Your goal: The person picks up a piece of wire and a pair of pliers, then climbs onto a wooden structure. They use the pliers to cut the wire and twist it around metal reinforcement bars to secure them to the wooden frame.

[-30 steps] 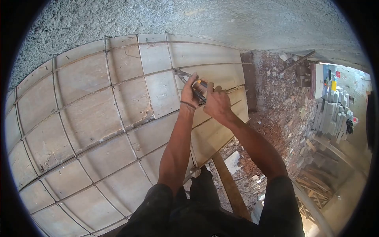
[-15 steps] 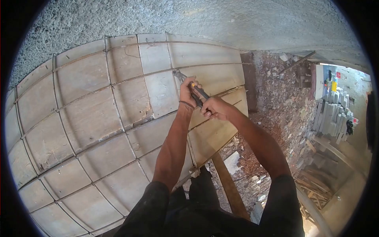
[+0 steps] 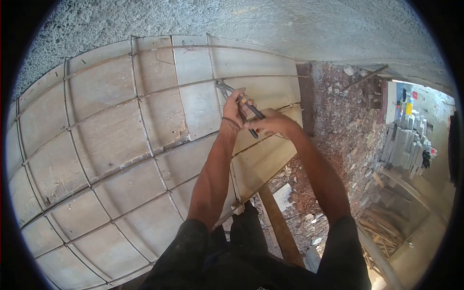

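A pair of pincers (image 3: 224, 88) with a grey metal head and dark, orange-marked handles is between my hands. Its jaws sit at a crossing of two steel bars in the rebar grid (image 3: 186, 85). My left hand (image 3: 234, 108) is wrapped round the handles just below the head. Further down, my right hand (image 3: 274, 123) closes at the end of one handle; its fingers are partly hidden. The other handle's tip sticks out below, apart from the first. Under the bars lie pale formwork boards (image 3: 263, 63).
Rough grey wall (image 3: 193, 21) runs along the far side. Broken rubble (image 3: 343, 111) covers the ground to the right. A wooden plank (image 3: 280, 227) slopes beside my legs. Stacked grey pieces (image 3: 403, 145) and loose timber (image 3: 384, 227) lie far right.
The pincers' handles have spread apart. My right hand has shifted slightly right and up and its fingers have loosened; the head stays near the bar crossing.
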Motion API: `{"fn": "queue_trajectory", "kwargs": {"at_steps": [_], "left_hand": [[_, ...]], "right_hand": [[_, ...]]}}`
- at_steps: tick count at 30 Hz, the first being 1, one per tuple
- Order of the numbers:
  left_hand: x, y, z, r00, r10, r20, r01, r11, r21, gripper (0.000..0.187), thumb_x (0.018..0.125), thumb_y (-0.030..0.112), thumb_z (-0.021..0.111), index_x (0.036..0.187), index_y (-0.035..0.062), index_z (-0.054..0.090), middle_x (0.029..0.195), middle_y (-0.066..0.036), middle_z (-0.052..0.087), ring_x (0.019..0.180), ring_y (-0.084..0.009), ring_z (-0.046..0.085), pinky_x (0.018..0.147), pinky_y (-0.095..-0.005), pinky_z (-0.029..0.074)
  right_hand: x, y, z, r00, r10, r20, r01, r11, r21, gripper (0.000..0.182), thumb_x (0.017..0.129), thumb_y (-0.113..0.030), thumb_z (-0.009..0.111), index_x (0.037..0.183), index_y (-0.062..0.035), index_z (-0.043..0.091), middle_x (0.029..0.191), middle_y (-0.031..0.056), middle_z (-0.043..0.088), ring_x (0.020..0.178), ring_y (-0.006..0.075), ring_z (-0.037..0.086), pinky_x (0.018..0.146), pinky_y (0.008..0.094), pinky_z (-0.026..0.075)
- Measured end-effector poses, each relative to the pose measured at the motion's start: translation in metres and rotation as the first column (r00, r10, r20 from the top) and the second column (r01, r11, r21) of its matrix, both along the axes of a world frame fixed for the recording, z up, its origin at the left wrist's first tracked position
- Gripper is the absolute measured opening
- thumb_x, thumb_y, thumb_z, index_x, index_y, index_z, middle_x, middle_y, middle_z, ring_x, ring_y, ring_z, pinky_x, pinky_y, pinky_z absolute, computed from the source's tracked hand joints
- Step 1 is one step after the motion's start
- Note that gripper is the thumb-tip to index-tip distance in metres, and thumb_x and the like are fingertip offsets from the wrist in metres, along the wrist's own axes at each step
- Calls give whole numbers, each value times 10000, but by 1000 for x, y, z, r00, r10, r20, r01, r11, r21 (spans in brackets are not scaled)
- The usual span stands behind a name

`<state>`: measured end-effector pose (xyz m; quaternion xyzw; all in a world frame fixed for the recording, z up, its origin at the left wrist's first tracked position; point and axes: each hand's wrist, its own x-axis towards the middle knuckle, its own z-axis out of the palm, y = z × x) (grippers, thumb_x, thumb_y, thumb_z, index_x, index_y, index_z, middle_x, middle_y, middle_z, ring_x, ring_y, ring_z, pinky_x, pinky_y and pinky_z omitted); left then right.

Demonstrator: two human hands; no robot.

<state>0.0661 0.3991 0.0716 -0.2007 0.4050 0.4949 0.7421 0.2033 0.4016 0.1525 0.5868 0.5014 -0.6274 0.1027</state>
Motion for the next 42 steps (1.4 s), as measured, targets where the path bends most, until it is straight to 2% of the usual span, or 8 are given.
{"fn": "queue_trajectory", "kwargs": {"at_steps": [6, 11, 15, 22, 24, 30, 34, 42], "left_hand": [[-7, -5, -7, 973, -6, 232, -48, 973, 228, 304, 844, 284, 652, 652, 180, 441, 594, 31, 433, 589, -148, 499, 598, -303, 454], [10, 5, 21, 973, 159, 168, -162, 987, 7, 239, 833, 322, 676, 852, 122, 548, 691, 6, 563, 674, -169, 562, 646, -320, 483], [19, 12, 12, 964, 202, 170, -197, 979, -48, 223, 837, 294, 677, 837, 116, 543, 686, -16, 559, 677, -199, 566, 649, -330, 490], [2, -5, -13, 981, 102, 167, -125, 983, 133, 245, 826, 260, 692, 717, 147, 504, 632, 2, 533, 615, -169, 557, 557, -291, 472], [-4, -13, -23, 940, 154, 304, -231, 944, 235, 244, 825, 248, 683, 691, 175, 494, 607, 34, 518, 610, -149, 550, 544, -288, 445], [1, -6, 2, 982, 90, 164, -111, 986, 123, 233, 807, 275, 713, 886, 119, 559, 702, -36, 578, 669, -193, 598, 637, -310, 506], [14, 9, 14, 985, 171, -31, -173, 984, -54, 278, 759, 232, 721, 906, 73, 547, 712, -63, 584, 665, -215, 605, 615, -314, 518], [2, -1, -38, 905, 207, 372, -234, 972, 29, 229, 627, 140, 575, 842, 63, 568, 549, -22, 499, 472, -204, 501, 508, -334, 462]], "right_hand": [[-9, -8, -19, 796, -560, -231, 298, 693, -657, 150, 780, -116, 655, 843, -33, 547, 713, 71, 570, 583, 118, 538, 436, 272, 349], [-15, -11, -22, 979, 57, 194, -115, 947, 299, 237, 729, -74, 656, 905, -3, 514, 747, 122, 578, 637, 184, 577, 466, 300, 450], [-25, -14, -24, 685, 29, 728, -693, 334, 639, 547, 712, -208, 740, 1099, 74, 476, 865, 223, 601, 792, 310, 637, 702, 384, 546], [-10, 2, 14, 897, 339, 284, -438, 769, 465, 326, 763, -175, 683, 969, 42, 557, 877, 223, 641, 765, 306, 651, 649, 385, 519], [-14, 7, 3, 934, -285, -215, 172, 887, -428, 437, 724, -237, 723, 1013, 32, 536, 762, 148, 611, 684, 270, 631, 666, 343, 531], [-20, -17, -13, 956, 85, 281, -161, 952, 260, 391, 734, -180, 678, 1007, 48, 515, 823, 178, 600, 731, 280, 628, 630, 399, 538], [-19, -27, -27, 677, 78, 732, -692, 406, 597, 626, 666, -232, 773, 1129, 39, 448, 975, 218, 587, 848, 352, 607, 714, 447, 553], [-14, 6, 5, 988, -116, 98, 115, 993, 18, 666, 631, -199, 769, 1144, 61, 434, 900, 207, 584, 802, 303, 632, 687, 435, 539]]}}
